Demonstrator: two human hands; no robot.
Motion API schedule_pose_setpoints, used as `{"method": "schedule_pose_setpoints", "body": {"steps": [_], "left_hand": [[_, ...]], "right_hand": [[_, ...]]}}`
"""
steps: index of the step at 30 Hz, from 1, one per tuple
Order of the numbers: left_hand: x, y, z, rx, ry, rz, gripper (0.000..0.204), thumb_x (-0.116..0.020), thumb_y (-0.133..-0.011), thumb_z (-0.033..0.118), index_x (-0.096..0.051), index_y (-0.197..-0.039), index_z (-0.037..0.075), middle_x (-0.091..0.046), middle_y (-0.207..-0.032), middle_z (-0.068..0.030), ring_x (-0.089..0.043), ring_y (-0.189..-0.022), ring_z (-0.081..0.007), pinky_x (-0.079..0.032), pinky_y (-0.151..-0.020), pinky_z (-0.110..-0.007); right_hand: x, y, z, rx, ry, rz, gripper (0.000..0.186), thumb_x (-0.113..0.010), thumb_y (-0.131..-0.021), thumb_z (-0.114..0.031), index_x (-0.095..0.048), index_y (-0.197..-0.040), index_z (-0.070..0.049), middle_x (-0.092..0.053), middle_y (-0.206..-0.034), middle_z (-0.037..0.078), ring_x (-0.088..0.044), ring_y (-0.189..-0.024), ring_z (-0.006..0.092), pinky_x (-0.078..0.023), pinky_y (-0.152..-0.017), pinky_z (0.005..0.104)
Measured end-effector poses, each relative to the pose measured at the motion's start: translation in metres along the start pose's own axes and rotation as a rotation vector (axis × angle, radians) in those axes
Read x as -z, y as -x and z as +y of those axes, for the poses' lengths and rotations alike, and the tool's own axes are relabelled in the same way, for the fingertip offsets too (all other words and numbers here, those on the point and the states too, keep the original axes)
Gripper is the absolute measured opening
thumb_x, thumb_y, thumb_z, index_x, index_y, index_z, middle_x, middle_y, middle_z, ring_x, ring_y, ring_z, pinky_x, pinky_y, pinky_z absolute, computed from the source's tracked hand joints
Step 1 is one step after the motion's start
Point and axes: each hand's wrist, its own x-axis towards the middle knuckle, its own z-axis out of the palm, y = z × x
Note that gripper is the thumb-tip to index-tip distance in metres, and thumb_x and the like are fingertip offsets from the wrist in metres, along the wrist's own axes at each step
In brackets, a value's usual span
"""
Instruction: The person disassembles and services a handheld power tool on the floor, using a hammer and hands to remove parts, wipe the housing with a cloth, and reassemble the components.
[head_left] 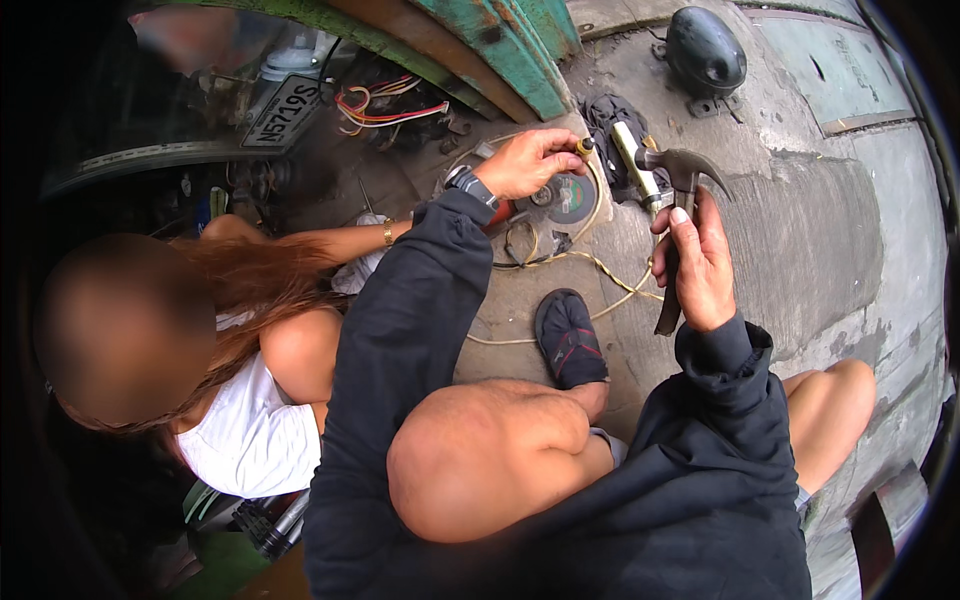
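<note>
Head cam: L hand [528, 165] pinches a small brass-yellow & black cylindrical piece [585, 147] at its fingertips. R hand [702, 270] wraps the dark handle of 1 grey metal claw hammer [686, 168] — head up, just past the fingers. Near L hand, a round grey-green disc [574, 200]; tan cord [600, 262] runs betw. the 2 hands — well beyond R hand, a black rounded tank [705, 50].

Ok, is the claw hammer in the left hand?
No, the right hand grips the claw hammer, while the left hand reaches out apart from it.
</note>
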Motion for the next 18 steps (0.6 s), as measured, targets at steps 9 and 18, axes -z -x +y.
{"method": "schedule_pose_setpoints", "body": {"steps": [9,18], "left_hand": [[-0.006,0.0,0.006,0.021,-0.12,-0.078,0.016,-0.058,-0.098,0.003,-0.062,-0.113,-0.002,-0.067,-0.107,-0.0058,-0.067,-0.103,-0.0148,-0.051,-0.094,-0.03],[-0.004,-0.005,0.009,-0.04,-0.326,-0.212,0.019,-0.06,-0.096,0.002,-0.063,-0.114,-0.004,-0.069,-0.105,-0.0059,-0.065,-0.1,-0.0127,-0.051,-0.092,-0.029]], "right_hand": [[-0.008,0.003,0.001,-0.05,0.043,0.076,0.048,-0.048,-0.104,-0.019,-0.034,-0.144,0.004,-0.059,-0.085,0.005,-0.049,-0.051,0.0073,-0.04,-0.045,0.0241],[-0.017,0.004,0.01,0.024,0.174,0.156,0.036,-0.05,-0.104,-0.021,-0.045,-0.129,0.005,-0.06,-0.075,0.005,-0.054,-0.051,0.0091,-0.042,-0.045,0.0277]]}}
